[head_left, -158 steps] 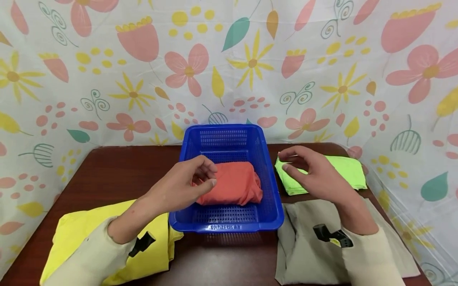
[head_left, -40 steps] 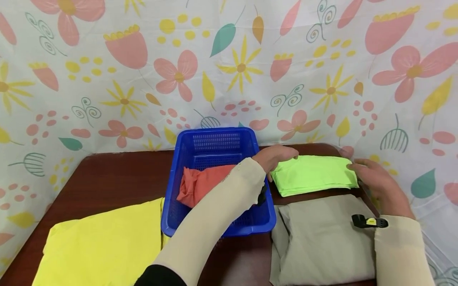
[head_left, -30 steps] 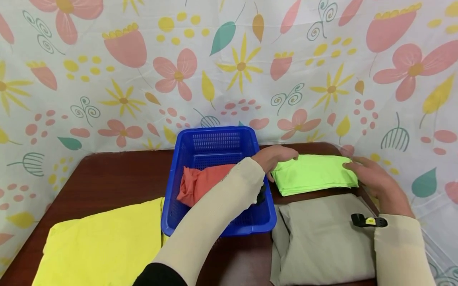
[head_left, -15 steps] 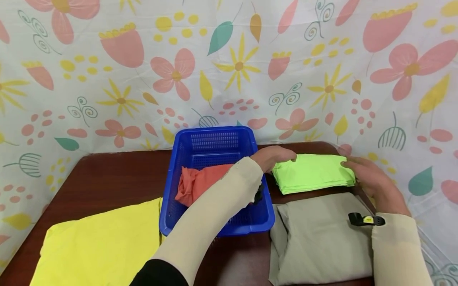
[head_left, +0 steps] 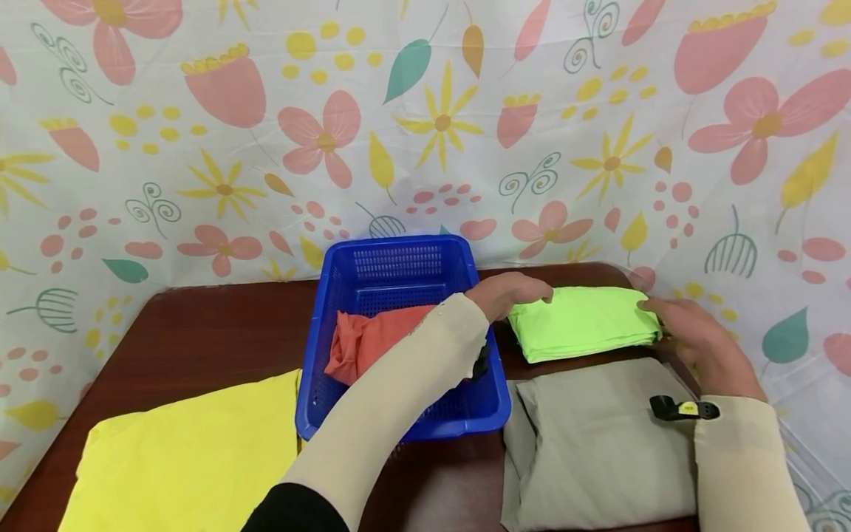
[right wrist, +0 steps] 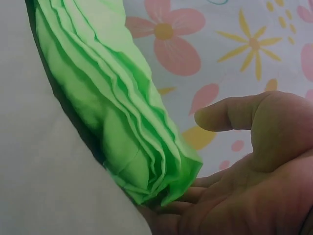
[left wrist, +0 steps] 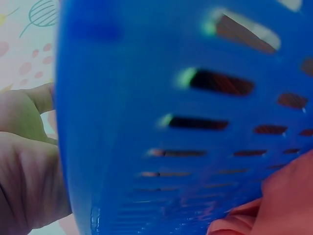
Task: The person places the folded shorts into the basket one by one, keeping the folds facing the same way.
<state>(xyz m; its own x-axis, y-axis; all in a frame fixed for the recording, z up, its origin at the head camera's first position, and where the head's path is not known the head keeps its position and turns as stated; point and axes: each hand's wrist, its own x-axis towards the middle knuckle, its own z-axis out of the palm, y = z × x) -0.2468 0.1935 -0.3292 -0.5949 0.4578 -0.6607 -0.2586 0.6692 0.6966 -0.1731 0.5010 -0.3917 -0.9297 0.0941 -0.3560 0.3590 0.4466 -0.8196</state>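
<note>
Yellow cloth (head_left: 182, 451): lying folded at the left of the table (head_left: 226, 332), outside the basket (head_left: 465, 426). Basket: standing mid-table, holding the red cloth (head_left: 368, 340), seemingly the only piece done. Left hand (head_left: 504, 294): resting by the green cloth's (head_left: 581, 325) left end, thumb showing; hidden fingers are leaving its hold untellable. Green cloth: lying folded right of the basket, long axis running left to right, layered long edge facing the grey cloth (head_left: 608, 443). Grey cloth: lying folded nearer the person; yellow, green and grey are apparently awaiting their turn. Right hand (head_left: 698, 336): thumb standing clear, fingers lying under the green cloth's right end, well apart from the left.
</note>
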